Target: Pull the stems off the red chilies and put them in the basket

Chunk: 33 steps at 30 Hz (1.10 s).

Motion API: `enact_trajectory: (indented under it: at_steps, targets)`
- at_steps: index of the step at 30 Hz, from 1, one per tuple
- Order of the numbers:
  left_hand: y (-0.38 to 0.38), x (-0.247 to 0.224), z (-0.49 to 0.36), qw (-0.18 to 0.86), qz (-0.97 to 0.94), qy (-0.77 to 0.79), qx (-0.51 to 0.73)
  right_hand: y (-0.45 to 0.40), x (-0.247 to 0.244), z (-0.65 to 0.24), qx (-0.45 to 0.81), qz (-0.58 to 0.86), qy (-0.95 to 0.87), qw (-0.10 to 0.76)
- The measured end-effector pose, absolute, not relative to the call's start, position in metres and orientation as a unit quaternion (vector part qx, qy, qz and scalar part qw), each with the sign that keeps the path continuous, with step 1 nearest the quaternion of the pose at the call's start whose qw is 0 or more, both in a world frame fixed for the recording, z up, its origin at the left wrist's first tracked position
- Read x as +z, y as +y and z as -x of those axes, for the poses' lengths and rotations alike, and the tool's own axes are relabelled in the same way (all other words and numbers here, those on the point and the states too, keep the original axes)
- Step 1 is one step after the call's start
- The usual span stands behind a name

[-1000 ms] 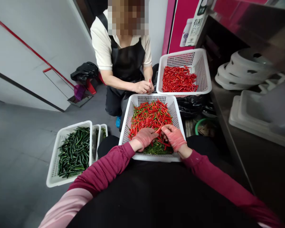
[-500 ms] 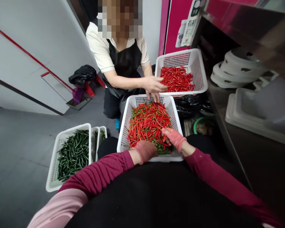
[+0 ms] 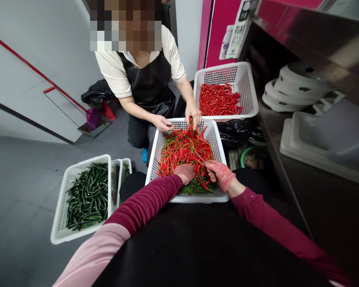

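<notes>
A white basket (image 3: 152, 169) in front of me holds a heap of red chili peppers (image 3: 182, 149) with green stems. Loose green stems (image 3: 196, 187) lie at its near side. My left hand (image 3: 185, 173), in a pinkish glove, reaches into the near part of the heap, its fingers hidden from view. At the right side of the heap is my right hand (image 3: 221, 173), gloved alike, with thumb and fingers pinched together. Whatever is between those fingertips is too small to make out.
Across the basket, a co-worker's hand (image 3: 193, 114) holds chilies at the far rim. Behind stands a white basket (image 3: 251, 93) of stemless red chilies. Left on the floor is a basket (image 3: 60, 211) of green chilies. A steel counter (image 3: 275, 159) with grey containers runs along the right.
My left hand has moved forward and slightly right, deeper into the chilies. My right hand has stayed nearly in place. The co-worker's hands have come apart, one now lifting chilies.
</notes>
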<state>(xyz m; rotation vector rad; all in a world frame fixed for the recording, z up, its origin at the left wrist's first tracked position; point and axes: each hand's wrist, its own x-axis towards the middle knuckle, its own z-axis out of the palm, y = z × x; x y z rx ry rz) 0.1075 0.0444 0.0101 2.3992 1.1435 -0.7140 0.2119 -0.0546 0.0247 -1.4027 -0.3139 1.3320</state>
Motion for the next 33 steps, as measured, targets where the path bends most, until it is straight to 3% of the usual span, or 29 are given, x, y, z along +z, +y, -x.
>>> enact_trajectory:
  at_steps: [9,16,19,21,24,28,33]
  targets:
    - [0.055,0.04,-0.06,0.255,-0.868,0.411,-0.114,-0.052,0.027,-0.198,0.467,0.692,-0.297,0.463]
    - [0.034,0.055,-0.063,0.346,-0.849,0.393,-0.073,-0.041,0.033,-0.176,0.322,0.731,-0.34,0.496]
    - [0.034,0.057,-0.061,0.331,-0.878,0.338,-0.075,-0.042,0.034,-0.181,0.306,0.728,-0.325,0.519]
    - [0.033,0.062,-0.057,0.326,-0.912,0.245,-0.052,-0.043,0.029,-0.186,0.387,0.701,-0.281,0.53]
    - [0.032,0.075,-0.054,0.397,-0.907,0.136,-0.023,-0.044,0.019,-0.191,0.583,0.6,-0.159,0.524]
    - [0.034,0.081,-0.054,0.475,-0.841,0.257,0.01,-0.046,0.018,-0.187,0.69,0.486,-0.079,0.531]
    - [0.033,0.069,-0.057,0.384,-0.851,0.357,0.03,-0.053,0.025,-0.178,0.792,0.398,-0.084,0.455]
